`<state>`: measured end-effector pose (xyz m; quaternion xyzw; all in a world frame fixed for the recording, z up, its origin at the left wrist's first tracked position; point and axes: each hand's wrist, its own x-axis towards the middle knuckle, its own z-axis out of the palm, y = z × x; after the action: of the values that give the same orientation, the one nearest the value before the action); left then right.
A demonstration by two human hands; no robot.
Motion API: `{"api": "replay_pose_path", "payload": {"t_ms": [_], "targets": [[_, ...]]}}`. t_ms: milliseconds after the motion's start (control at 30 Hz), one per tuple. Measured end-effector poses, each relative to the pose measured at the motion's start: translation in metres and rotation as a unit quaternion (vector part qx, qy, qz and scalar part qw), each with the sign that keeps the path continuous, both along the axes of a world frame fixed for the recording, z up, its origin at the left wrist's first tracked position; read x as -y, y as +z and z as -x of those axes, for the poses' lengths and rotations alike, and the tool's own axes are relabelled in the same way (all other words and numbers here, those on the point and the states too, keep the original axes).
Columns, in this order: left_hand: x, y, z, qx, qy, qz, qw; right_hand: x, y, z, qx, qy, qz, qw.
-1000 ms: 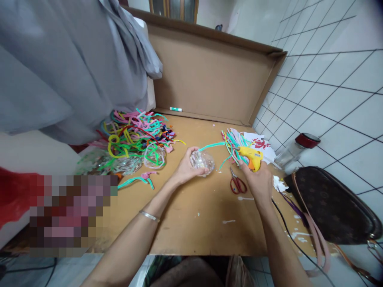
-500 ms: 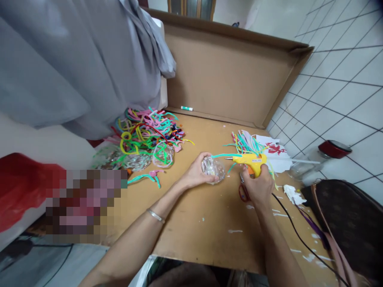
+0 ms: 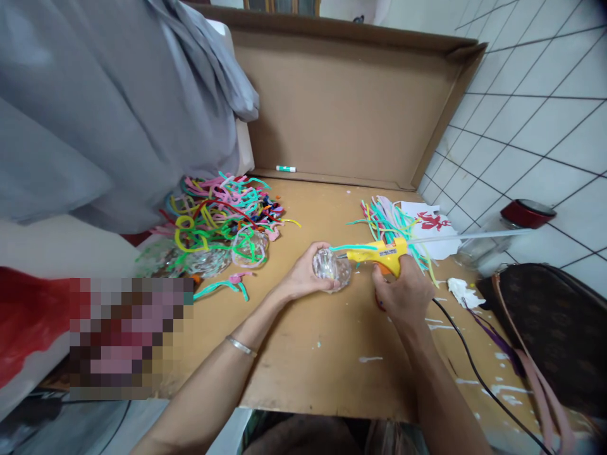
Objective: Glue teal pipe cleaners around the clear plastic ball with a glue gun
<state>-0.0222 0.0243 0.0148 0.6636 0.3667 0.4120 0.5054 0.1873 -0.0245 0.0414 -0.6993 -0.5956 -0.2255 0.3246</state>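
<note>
My left hand (image 3: 303, 273) is closed around a clear, rounded plastic piece (image 3: 337, 275), held above the cardboard surface. A turquoise pipe cleaner (image 3: 355, 247) stretches rightward from its upper rim, by my left fingertips; I cannot tell whether it is attached or pinched. In my right hand (image 3: 406, 289) is a yellow hot glue gun (image 3: 385, 253), a long glue stick (image 3: 469, 236) poking out of its back. The metal nozzle points left and reaches the plastic piece's upper right edge. Red-handled scissors (image 3: 379, 302) show partly behind my right hand.
A tangled pile of pipe cleaners (image 3: 222, 212) lies at left, a straighter bundle (image 3: 391, 218) at back right. On the right are a red-lidded jar (image 3: 526, 218), crumpled tissue (image 3: 462, 293), a brown bag (image 3: 545, 328) and the gun's black cord (image 3: 467, 360). A cardboard wall (image 3: 327, 107) stands behind.
The glue gun has moved left, bringing its nozzle from just right of the clear plastic piece to its edge. The whole view has shifted slightly.
</note>
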Motion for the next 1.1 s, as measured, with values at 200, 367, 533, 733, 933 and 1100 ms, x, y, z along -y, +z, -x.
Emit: {"api": "replay_pose_path", "payload": {"t_ms": [200, 367, 533, 733, 933, 1100], "targets": [[-0.0012, -0.0033, -0.0003, 0.001, -0.008, -0.009, 1.000, -0.0008, -0.0043, 0.0005, 0.006, 0.029, -0.027, 0.999], [-0.0005, -0.0003, 0.0001, -0.005, -0.011, -0.011, 1.000, -0.0003, -0.0047, 0.0021, 0.005, 0.021, -0.030, 0.999], [0.0008, 0.0033, 0.0001, -0.014, -0.008, -0.001, 1.000, -0.0011, -0.0065, 0.0011, 0.000, 0.014, -0.025, 1.000], [0.0004, 0.0020, 0.0006, -0.014, -0.018, -0.003, 1.000, -0.0001, -0.0053, 0.0016, -0.002, 0.016, -0.021, 1.000], [-0.0003, 0.0001, -0.0002, -0.006, -0.017, -0.010, 1.000, -0.0003, -0.0045, 0.0022, -0.002, 0.013, -0.023, 1.000], [0.0010, 0.0022, -0.0012, -0.004, -0.013, -0.005, 1.000, -0.0004, -0.0049, 0.0011, 0.003, 0.024, -0.020, 1.000]]}}
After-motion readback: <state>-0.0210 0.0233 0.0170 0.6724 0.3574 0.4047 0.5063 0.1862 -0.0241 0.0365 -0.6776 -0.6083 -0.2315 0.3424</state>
